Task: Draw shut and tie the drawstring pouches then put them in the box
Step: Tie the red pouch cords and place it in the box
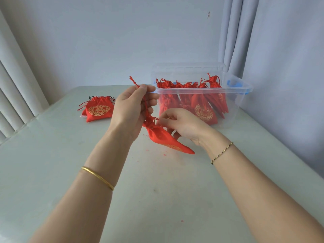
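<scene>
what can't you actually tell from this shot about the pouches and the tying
- Head view: whether a knot is tied on the held pouch; the left hand and right hand cover its neck.
- Pouch count in the box: they overlap.
- Whether more lie under the table pouch.

Soft, even daylight fills the scene, bright but not harsh, with a cool bluish cast on the wall [122, 41] and curtain [280, 50]. Shadows under the forearms on the pale table [52, 172] are faint and diffuse. The clear plastic box [233, 88] shows mild pale reflections along its rim. Wide-angle distortion bends the edges: the table sides splay outward and the vertical blinds [14, 95] at the left lean inward. Focus is fairly sharp in the centre, slightly softer toward the corners.
</scene>
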`<state>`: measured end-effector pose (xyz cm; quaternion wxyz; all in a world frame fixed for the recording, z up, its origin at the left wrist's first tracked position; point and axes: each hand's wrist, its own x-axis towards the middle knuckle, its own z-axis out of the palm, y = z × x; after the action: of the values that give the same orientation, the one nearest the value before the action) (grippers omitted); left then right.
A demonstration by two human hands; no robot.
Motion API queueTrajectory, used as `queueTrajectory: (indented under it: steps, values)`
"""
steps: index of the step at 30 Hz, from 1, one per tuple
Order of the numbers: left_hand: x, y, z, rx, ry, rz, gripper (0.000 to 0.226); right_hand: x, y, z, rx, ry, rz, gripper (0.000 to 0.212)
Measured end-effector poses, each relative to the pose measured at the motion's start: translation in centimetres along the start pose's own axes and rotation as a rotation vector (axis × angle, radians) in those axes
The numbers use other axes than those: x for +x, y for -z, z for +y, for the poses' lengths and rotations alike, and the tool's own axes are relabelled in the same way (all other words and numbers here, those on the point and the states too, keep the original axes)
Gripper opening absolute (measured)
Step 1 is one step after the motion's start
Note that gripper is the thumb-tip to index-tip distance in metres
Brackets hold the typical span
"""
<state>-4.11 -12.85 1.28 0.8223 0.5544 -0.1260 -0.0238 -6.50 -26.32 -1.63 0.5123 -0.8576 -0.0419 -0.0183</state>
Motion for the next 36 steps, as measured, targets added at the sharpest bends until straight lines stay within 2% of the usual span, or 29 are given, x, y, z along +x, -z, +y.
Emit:
queueTrajectory:
  steps: [2, 7, 10, 17, 21, 27, 30, 33, 34, 36]
  values:
    - [0.0, 0.1, 0.1, -0.007, 0.004, 0.016, 0.024, 0.0, 0.5, 0.0, 0.05, -0.01, 0.015, 0.021]
    - [0.3, 0.3, 0.2, -0.071, -0.01, 0.14, 0.03, -0.3, 1.9, -1.1, 0.348, -0.016, 0.054, 0.029]
    - [0.7, 0.9, 0.3, -0.044, -0.035, 0.213, 0.031, -0.5, 2.9, -1.5, 0.416, -0.01, 0.108, 0.033]
    - [1.0, 1.8, 0.2, 0.193, -0.025, 0.334, 0.033, -0.6, 4.9, -0.8, 0.447, -0.039, 0.237, 0.03]
    - [1.0, 2.0, -0.3, 0.327, -0.084, 0.376, 0.035, -0.5, 5.4, -0.5, 0.436, -0.071, 0.32, 0.031]
    - [1.6, 2.8, -0.5, 0.282, -0.128, 0.45, 0.036, -0.2, 5.8, 0.5, 0.309, -0.126, 0.42, 0.034]
    - [1.7, 2.8, -0.2, 0.12, -0.115, 0.328, 0.038, 0.0, 5.4, 0.9, 0.219, -0.138, 0.44, 0.032]
    - [1.4, 2.5, 0.5, -0.113, -0.101, 0.029, 0.039, -0.2, 5.4, 0.7, 0.229, -0.134, 0.414, 0.031]
    - [1.2, 2.4, 0.7, -0.113, -0.082, -0.049, 0.038, -0.2, 5.4, 0.5, 0.248, -0.126, 0.406, 0.031]
    - [0.9, 1.9, 0.8, 0.056, -0.042, -0.13, 0.037, -0.4, 5.4, -0.2, 0.298, -0.086, 0.396, 0.03]
